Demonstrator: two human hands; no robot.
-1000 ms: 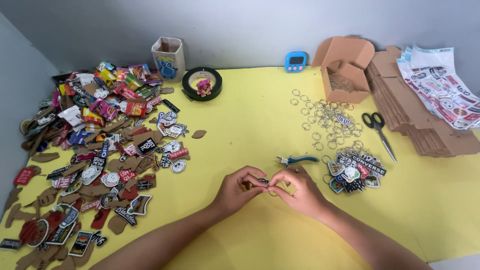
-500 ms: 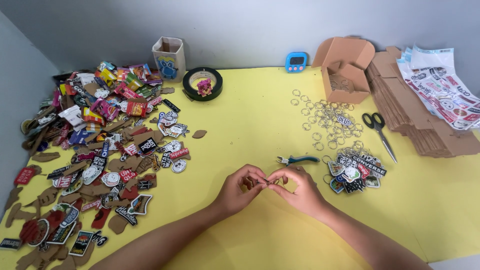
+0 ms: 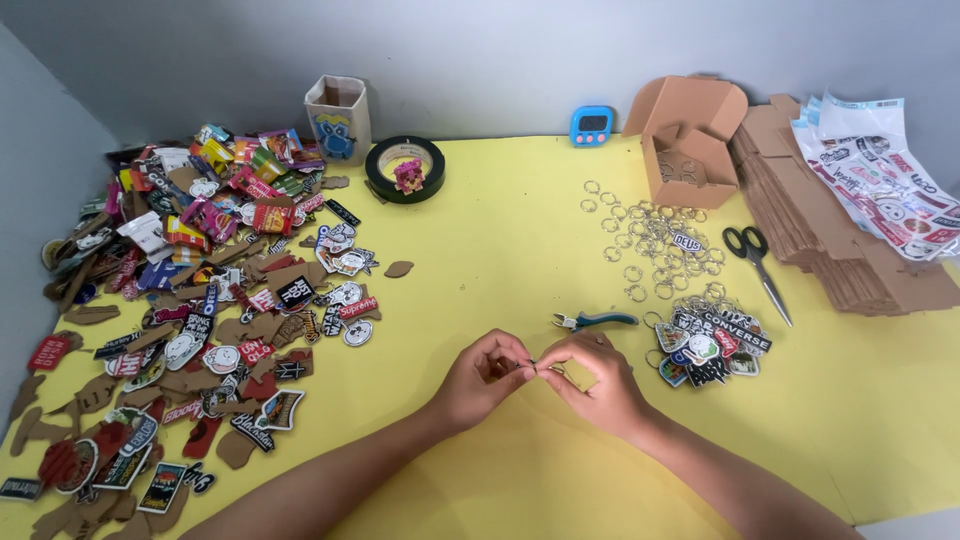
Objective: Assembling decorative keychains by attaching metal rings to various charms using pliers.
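Observation:
My left hand [image 3: 482,381] and my right hand [image 3: 594,384] meet fingertip to fingertip low over the yellow table [image 3: 500,240]. Together they pinch a small dark item [image 3: 537,366], mostly hidden by the fingers, so I cannot tell what it is. Just beyond my right hand lie teal-handled pliers [image 3: 592,320]. To the right of it sits a small heap of finished keychains [image 3: 710,342]. Loose metal key rings [image 3: 655,240] are scattered farther back.
A big spread of cardboard-backed sticker pieces [image 3: 190,290] covers the left side. At the back stand a small paper cup box [image 3: 338,118], a black tape roll [image 3: 404,169], a blue timer [image 3: 592,125] and an open cardboard box [image 3: 688,140]. Scissors [image 3: 757,262], stacked cardboard [image 3: 840,250] and sticker sheets [image 3: 880,180] lie at right.
Both hands stay together in the same spot; only the fingers shift slightly around the small item.

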